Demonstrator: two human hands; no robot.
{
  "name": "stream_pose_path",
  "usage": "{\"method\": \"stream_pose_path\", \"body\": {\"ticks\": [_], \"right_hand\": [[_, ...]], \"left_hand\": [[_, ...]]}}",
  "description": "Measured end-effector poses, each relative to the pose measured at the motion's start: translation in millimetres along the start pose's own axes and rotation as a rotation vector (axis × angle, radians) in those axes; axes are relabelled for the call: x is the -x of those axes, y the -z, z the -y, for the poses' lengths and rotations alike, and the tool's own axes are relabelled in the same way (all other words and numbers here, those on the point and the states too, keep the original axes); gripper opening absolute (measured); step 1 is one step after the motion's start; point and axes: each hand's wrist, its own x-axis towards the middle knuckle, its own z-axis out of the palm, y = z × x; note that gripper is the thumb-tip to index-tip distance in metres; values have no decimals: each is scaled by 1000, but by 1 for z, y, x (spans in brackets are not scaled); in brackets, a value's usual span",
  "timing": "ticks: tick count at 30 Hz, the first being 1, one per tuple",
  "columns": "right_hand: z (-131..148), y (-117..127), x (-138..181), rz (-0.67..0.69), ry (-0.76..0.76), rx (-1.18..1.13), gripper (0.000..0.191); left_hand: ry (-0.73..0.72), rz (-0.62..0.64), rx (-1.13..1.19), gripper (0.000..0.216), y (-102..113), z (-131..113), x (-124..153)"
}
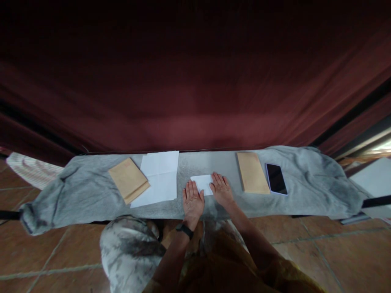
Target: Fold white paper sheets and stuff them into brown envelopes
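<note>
A small white folded paper (202,183) lies flat on the grey cloth in front of me. My left hand (193,201) rests palm down on its left end, fingers stretched out. From the right, my right hand (221,189) lies flat over the paper's other end, fingers extended. Both hands are open, and parts of the paper are hidden under them. To the left, larger white sheets (161,179) with fold creases lie on the cloth. A stack of brown envelopes (126,177) overlaps the left edge of those sheets.
Another brown envelope stack (252,173) lies right of my hands, beside a phone (276,179) with a dark screen. Grey cloth (91,187) covers the narrow bench, bunched at both ends. A dark red curtain (210,130) hangs along the far edge.
</note>
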Motion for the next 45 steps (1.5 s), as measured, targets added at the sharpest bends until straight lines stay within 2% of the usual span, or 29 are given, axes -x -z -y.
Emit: {"method": "stream_pose_path", "body": {"ticks": [5, 10, 12, 15, 22, 30, 38, 40, 43, 45], "right_hand": [[0, -1, 0, 13, -29, 9, 54], [0, 5, 1, 90, 0, 50, 55], [-1, 8, 2, 116, 26, 73, 57], [-1, 11, 2, 123, 24, 90, 60], [0, 4, -1, 84, -23, 55, 54], [0, 1, 0, 43, -29, -2, 54], [20, -2, -3, -55, -184, -39, 55], [29, -3, -1, -70, -138, -57, 55], [41, -6, 3, -16, 8, -87, 52], [43, -8, 5, 17, 30, -86, 51]], "left_hand": [[-16, 22, 35, 57, 5, -9, -7], [-224, 231, 123, 59, 5, -41, -20], [-243, 287, 150, 60, 3, -52, -26], [-218, 306, 148, 62, -1, -57, -34], [-137, 241, 61, 64, -6, -34, -44], [-14, 92, 40, 64, -8, -3, -31], [-15, 58, 29, 63, -7, 2, -28], [-26, 61, 23, 63, -6, 2, -28], [-47, 86, 4, 60, -5, 3, -27], [-54, 94, -4, 60, -5, 4, -27]]}}
